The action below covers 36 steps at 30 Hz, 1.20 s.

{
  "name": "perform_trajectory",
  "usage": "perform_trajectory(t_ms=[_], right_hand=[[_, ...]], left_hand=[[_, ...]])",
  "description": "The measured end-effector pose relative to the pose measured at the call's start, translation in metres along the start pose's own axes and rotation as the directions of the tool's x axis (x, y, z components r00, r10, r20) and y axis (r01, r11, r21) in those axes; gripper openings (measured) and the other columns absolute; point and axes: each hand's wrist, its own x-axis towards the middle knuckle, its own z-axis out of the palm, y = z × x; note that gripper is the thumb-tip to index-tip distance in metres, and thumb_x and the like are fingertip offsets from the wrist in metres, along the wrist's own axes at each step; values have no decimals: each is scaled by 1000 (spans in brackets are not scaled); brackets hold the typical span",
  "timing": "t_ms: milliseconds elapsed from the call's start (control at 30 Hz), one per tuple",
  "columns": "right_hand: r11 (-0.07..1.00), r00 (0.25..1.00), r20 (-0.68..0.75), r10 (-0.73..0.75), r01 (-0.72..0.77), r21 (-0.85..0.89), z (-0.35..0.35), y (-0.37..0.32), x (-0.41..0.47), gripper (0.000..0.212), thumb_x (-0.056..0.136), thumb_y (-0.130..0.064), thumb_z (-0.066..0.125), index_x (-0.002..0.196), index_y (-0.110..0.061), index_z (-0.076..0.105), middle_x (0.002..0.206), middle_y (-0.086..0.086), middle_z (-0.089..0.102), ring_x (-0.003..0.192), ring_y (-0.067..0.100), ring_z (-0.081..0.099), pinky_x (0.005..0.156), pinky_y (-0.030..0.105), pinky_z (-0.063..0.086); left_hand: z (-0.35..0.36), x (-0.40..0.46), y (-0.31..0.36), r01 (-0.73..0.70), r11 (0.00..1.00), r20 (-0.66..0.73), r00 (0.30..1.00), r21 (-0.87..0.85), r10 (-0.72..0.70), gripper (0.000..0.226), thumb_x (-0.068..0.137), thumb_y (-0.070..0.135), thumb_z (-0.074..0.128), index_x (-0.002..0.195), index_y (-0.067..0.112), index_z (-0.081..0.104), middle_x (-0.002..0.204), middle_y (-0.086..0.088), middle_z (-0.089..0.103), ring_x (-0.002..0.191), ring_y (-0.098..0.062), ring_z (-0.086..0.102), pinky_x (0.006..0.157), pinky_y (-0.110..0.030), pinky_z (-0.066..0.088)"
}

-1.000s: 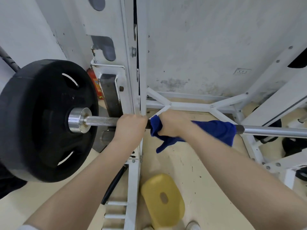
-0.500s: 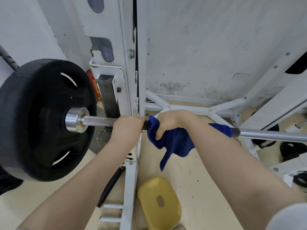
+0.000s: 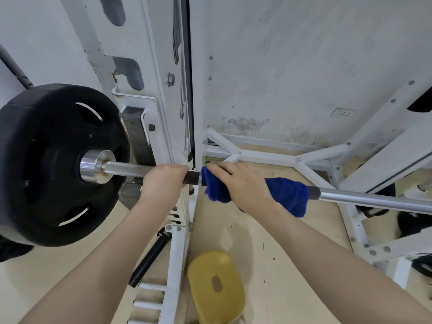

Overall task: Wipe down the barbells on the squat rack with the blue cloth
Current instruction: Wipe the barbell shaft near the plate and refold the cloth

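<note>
Scuffed white wall and pale floor frame a white rack (image 3: 180, 113), with the bar (image 3: 374, 201) lying across it at waist level. A black plate (image 3: 46, 164) sits on the bar's left sleeve, just outside the rack upright. On the floor below are a yellow stool (image 3: 216, 288) and a black roller (image 3: 149, 259).

Risks, as I judge them: the cloth (image 3: 288, 194) is only draped over the bar, and its loose right end hangs free, so a fast stroke could bunch it or drag it off onto the floor. A stroke to the left would run the right hand's knuckles into the upright or into the left hand, which is close by. Only one end of the bar is in view, and if just this end carries a plate, a hard downward push could tip the bar on its hooks.

The left hand (image 3: 163, 183) is curled fully round the bare bar, just left of the upright. The right hand (image 3: 240, 183) lies over the cloth with fingers fairly straight, pressing it onto the bar; whether the thumb wraps underneath I cannot tell, since the hand hides it.
</note>
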Motion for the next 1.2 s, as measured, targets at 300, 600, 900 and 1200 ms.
perform_trajectory(t_ms=[300,600,900,1200], right_hand=[[897,836,362,413,-442,-4,-30,77,-75,58,73,-73,31,85,-18,44,78,-3,52,76,22,54,67,31,36],[836,801,337,494,-545,69,-22,62,-67,9,90,-17,50,90,-16,40,87,0,48,77,21,48,62,31,36],[912,954,64,294,-300,281,-9,-40,36,57,80,-1,55,135,-13,47,131,15,51,119,34,45,100,46,36],[883,870,351,346,-428,190,9,-51,75,34,99,-40,24,92,-16,47,88,10,59,81,30,57,67,38,42]], left_hand=[[12,0,3,86,993,-34,995,-78,-89,22,79,-1,59,94,15,58,90,-4,62,85,-24,55,59,-33,43],[13,1,-6,12,998,-73,997,-69,-17,22,82,2,58,100,13,60,91,-5,64,83,-26,58,59,-33,44],[-4,4,-22,-36,969,62,997,-246,53,50,86,16,61,130,18,37,123,-2,52,105,-24,54,75,-36,47],[-2,10,-38,-160,986,70,984,-53,163,28,92,38,49,107,14,53,103,-5,63,92,-24,59,66,-32,42]])
